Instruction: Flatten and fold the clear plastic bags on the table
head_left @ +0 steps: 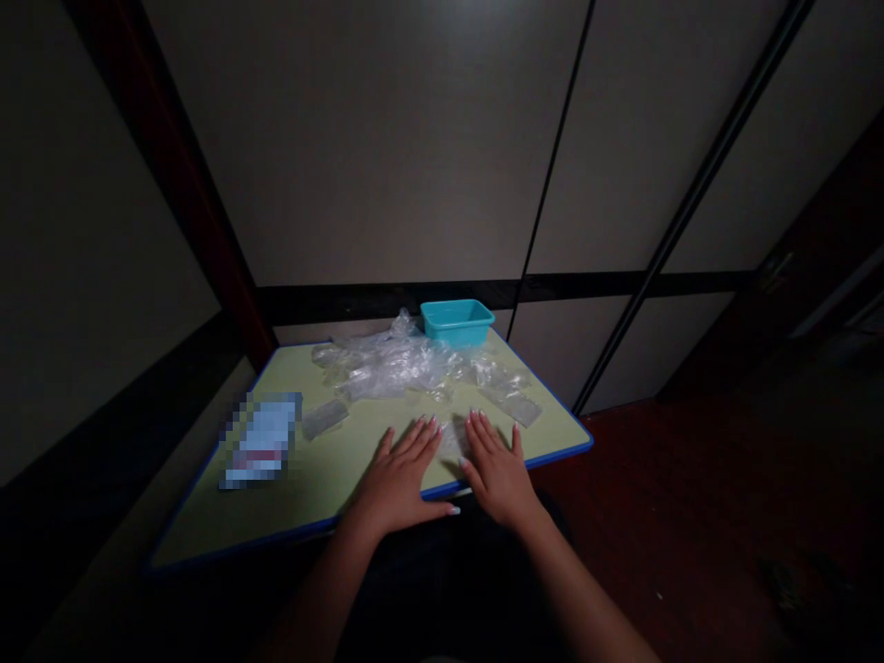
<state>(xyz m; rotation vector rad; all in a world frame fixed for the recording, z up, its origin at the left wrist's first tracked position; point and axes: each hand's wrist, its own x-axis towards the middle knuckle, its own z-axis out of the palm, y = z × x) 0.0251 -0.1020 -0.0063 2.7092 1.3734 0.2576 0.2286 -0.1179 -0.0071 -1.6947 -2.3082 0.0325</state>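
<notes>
Both my hands lie palm down near the front edge of a small table. My left hand (pixel 401 474) has its fingers stretched forward, the thumb pointing right past the table edge. My right hand (pixel 498 465) rests flat with fingers out, its fingertips at a small clear plastic bag (pixel 454 440) that lies between the two hands. Beyond them spreads a crumpled heap of clear plastic bags (pixel 390 366). One flat folded bag (pixel 326 419) lies left of my left hand, another (pixel 517 405) beyond my right hand.
A turquoise plastic basin (pixel 457 322) stands at the table's back edge, behind the bags. The pale yellow table (pixel 304 502) has a blue rim. A pixelated bluish-white item (pixel 266 440) lies at its left. Cabinet panels (pixel 387 166) rise behind the table; a dark red floor shows right.
</notes>
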